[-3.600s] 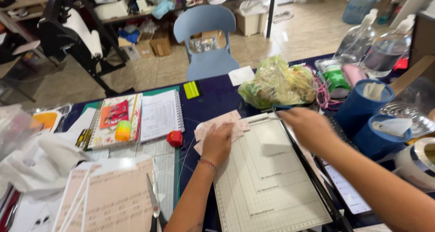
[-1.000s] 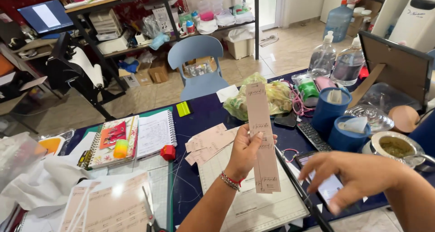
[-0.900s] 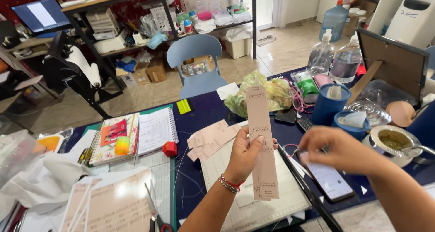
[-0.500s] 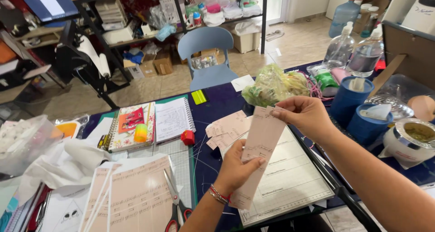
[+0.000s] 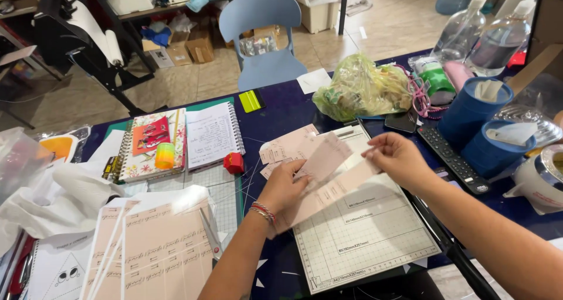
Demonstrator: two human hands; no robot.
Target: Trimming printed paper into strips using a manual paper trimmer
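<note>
Head view: I see both hands above the trimmer.
Left hand: fingers pinch pink strip.
Right hand: fingertips grip strip's far end.
Done: cut pieces beyond fingers.
Left: uncut sheets.

A: Change since half a second ago? The long pink strip is held lower now; it was raised upright above the paper trimmer, and is now slanted just over the board.

B: Noted. The right hand has been brought down to pinch its upper end. The left hand has been moved onto a second, shorter pink slip, laid over the strip.

A: And 3.6 seconds ago?

B: Both hands were pressed flat on the surface, no strip lifted.
</note>
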